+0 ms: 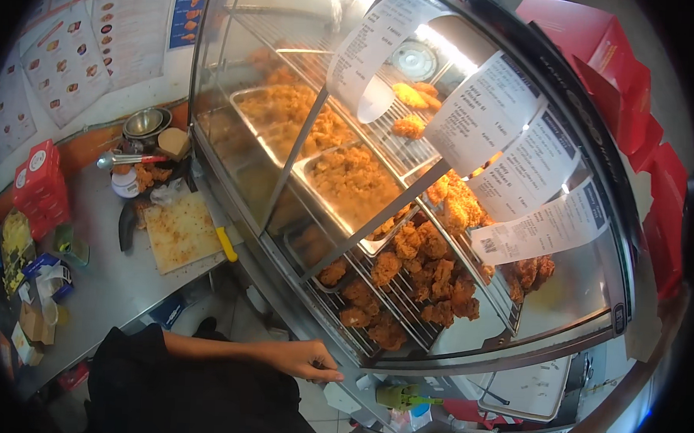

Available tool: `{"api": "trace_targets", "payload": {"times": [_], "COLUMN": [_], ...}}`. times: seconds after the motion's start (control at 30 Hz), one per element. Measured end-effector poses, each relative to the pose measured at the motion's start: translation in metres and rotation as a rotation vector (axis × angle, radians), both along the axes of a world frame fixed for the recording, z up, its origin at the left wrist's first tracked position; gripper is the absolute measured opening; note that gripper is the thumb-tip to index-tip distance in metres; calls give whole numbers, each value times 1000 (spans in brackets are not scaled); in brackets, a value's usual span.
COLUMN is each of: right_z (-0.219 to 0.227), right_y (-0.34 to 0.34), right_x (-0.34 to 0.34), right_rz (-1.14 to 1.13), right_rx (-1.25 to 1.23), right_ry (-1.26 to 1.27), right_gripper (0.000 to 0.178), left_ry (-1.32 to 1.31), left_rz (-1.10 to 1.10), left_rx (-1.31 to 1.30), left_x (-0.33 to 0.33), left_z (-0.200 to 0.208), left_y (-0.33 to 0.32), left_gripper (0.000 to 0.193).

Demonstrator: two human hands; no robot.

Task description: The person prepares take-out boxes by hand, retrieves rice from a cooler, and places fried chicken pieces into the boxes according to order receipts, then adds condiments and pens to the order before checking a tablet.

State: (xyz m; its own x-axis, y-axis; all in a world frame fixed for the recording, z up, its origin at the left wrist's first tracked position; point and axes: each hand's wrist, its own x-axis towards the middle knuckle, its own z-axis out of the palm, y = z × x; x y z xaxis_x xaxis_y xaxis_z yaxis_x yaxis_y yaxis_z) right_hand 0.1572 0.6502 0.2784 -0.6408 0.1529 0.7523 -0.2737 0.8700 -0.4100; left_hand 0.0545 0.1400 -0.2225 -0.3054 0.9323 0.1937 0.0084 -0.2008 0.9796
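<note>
Left hand (310, 360) half-curled just beside the glass display case (472, 364), can't tell whether it grips anything, right hand out of view; fried chicken (431, 239) inside; likely waiting, any grasp needing fingers opened first.

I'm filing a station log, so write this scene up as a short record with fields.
Left hand: loosely curled near the lower edge of the display cabinet; contact unclear
Right hand: cannot be made out
Cabinet contents: fried chicken pieces, some on wire racks
Cabinet front: several hanging paper slips
Left counter: crumb-covered cutting board, yellow handle at its edge, red boxes, metal bowls
Wall: sheets with food pictures
</note>
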Motion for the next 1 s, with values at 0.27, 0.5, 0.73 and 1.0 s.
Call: {"api": "trace_targets", "payload": {"times": [0.27,0.5,0.73,1.0], "right_z": [-39,-42,-36,-39], "right_y": [-96,-113,-172,-109], "right_x": [-18,-17,-34,-30], "right_rz": [132,216,275,227], "right_rx": [148,301,-198,-268], "right_ry": [12,15,-162,14], "right_gripper": [51,43,42,59], "left_ry": [50,43,766,914], "left_rz": [9,14,269,740], "left_rx": [24,-31,380,916], "left_x": [-1,-13,-65,-71], "left_z": [-8,9,136,302], "left_y": [-6,-16,-50,-111], "left_gripper": [48,44,39,20]}}
